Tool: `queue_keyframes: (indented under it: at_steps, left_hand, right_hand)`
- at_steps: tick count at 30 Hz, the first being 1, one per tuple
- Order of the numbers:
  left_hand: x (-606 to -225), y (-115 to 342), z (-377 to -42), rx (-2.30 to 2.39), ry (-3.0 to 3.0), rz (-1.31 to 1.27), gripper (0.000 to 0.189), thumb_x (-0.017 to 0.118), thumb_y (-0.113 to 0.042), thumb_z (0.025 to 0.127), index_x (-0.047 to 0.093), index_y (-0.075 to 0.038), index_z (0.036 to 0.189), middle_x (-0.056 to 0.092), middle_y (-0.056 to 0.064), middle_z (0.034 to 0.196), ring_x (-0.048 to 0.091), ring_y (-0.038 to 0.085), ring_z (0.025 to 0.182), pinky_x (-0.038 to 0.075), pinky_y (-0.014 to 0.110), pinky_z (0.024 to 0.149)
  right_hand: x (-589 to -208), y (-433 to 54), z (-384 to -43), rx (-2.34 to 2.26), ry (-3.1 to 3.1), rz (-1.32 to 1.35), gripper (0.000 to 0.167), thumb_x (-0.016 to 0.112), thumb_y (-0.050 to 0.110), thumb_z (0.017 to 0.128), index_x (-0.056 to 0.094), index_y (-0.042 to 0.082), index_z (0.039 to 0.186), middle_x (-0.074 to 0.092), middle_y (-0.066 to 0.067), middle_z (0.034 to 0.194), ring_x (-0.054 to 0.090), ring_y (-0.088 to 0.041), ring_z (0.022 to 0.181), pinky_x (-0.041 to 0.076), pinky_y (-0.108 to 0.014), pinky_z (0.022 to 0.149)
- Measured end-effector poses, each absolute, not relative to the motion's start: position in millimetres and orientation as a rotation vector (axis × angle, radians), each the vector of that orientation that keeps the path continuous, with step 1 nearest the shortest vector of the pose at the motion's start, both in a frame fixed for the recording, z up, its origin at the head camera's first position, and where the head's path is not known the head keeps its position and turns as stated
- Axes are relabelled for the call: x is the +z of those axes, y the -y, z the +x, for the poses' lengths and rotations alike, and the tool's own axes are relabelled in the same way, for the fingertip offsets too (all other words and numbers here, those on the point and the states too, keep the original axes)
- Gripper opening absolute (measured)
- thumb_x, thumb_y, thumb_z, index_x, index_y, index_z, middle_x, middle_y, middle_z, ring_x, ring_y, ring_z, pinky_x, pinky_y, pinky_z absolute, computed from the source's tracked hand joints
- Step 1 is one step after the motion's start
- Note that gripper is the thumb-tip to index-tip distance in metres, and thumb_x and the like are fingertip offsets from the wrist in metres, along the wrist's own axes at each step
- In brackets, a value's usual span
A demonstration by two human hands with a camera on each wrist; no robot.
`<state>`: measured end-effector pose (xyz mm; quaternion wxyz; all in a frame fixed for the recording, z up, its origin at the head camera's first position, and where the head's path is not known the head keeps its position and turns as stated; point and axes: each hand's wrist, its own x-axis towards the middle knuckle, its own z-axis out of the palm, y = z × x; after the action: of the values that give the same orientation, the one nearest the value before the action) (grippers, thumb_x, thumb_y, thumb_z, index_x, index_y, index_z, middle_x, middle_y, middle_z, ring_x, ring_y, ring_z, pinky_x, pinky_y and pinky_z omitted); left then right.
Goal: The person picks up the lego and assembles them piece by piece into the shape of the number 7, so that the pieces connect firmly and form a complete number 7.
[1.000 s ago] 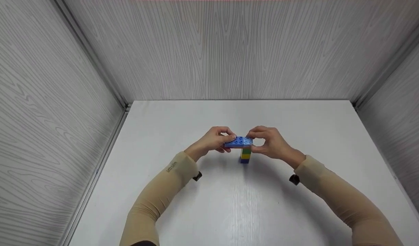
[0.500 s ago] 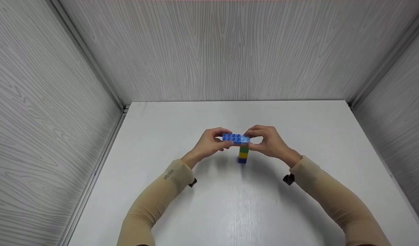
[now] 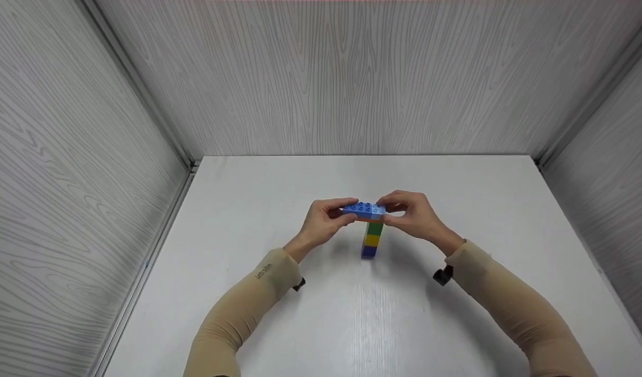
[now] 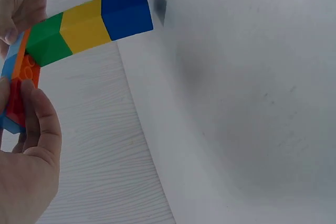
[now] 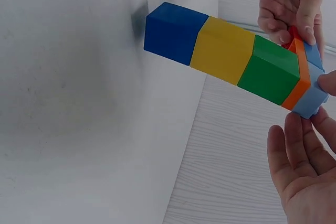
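A toy brick assembly hangs between both hands in the head view. Its column has a green brick (image 3: 374, 229), a yellow brick (image 3: 371, 240) and a dark blue brick (image 3: 369, 252) at the bottom, slightly tilted. Across the top runs an orange layer (image 5: 299, 87) under a blue brick (image 3: 357, 210) and a light blue brick (image 5: 311, 95). My left hand (image 3: 322, 222) pinches the left end, thumb in front and fingers behind, where a red brick (image 4: 14, 103) shows underneath. At the opposite end my right hand (image 3: 417, 218) grips the light blue brick between thumb and fingers.
The white tabletop (image 3: 310, 324) lies below, with a dark reflection (image 4: 160, 6) near the column's foot. Wood-grained panels stand at the back (image 3: 321, 78), left (image 3: 64, 183) and right (image 3: 614, 157). A small black device (image 3: 442, 275) is at the right wrist.
My left hand has shifted its grip: the thumb went from the top to the front face, the fingers behind. The column's foot has swung a little nearer and left. My right hand keeps its hold.
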<state>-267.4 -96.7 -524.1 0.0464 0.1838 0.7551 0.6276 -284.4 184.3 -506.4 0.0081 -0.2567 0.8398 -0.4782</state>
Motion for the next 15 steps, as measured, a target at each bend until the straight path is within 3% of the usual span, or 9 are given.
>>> queue_keyframes:
  at_steps: [4, 6, 15]
  left_hand:
    - [-523, 96, -268, 1.974, -2.264, 0.545, 0.037, 0.079, -0.01, 0.105, 0.078, -0.01, 0.143, 0.08, 0.018, 0.134, 0.076, 0.016, 0.094, 0.066, 0.021, 0.089]
    - [-522, 96, -268, 2.0, -2.239, 0.532, 0.037, 0.078, -0.009, 0.105, 0.078, -0.009, 0.142, 0.08, 0.019, 0.133, 0.077, 0.015, 0.093, 0.066, 0.02, 0.087]
    - [-521, 96, -273, 2.069, -2.19, 0.476, 0.038, 0.078, -0.008, 0.106, 0.076, -0.007, 0.144, 0.08, 0.023, 0.132, 0.079, 0.011, 0.091, 0.068, 0.024, 0.086]
  right_hand:
    - [-505, -185, -281, -1.582, -2.54, -0.738, 0.034, 0.084, 0.01, 0.1, 0.081, 0.008, 0.133, 0.08, -0.013, 0.13, 0.078, -0.027, 0.114, 0.065, -0.025, 0.1]
    - [-506, -185, -279, -1.623, -2.485, -0.716, 0.039, 0.084, 0.009, 0.1, 0.077, 0.005, 0.138, 0.078, -0.017, 0.134, 0.076, -0.03, 0.117, 0.064, -0.021, 0.099]
    - [-526, -184, -265, -1.683, -2.352, -0.622, 0.068, 0.089, 0.012, 0.097, 0.061, 0.007, 0.158, 0.071, -0.019, 0.148, 0.072, -0.035, 0.13, 0.065, -0.028, 0.106]
